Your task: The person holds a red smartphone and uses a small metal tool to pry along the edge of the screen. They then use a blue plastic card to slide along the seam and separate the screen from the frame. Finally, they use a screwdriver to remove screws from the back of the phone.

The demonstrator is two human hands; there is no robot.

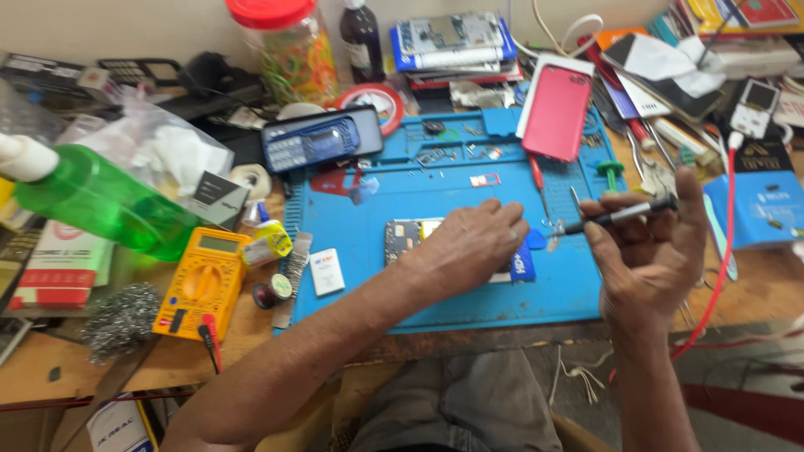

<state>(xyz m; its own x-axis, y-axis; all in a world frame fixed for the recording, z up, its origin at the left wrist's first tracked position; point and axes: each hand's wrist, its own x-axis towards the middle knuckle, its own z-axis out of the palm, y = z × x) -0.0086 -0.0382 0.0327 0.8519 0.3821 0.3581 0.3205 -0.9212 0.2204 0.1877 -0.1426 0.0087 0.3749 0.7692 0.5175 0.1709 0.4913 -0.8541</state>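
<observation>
We find the opened phone (408,237) pinned under the left hand (469,243); the right hand (649,251) grips a screwdriver (620,216); reassembly remains.

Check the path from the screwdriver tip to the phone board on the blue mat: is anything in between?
Yes: the left hand lies on the phone board, covering its right side, and sits between it and the screwdriver held in the right hand.

Single head-worn view, looking steeply down and forward, close over cluttered wooden worktop (50,368); far wall at top edge.
</observation>
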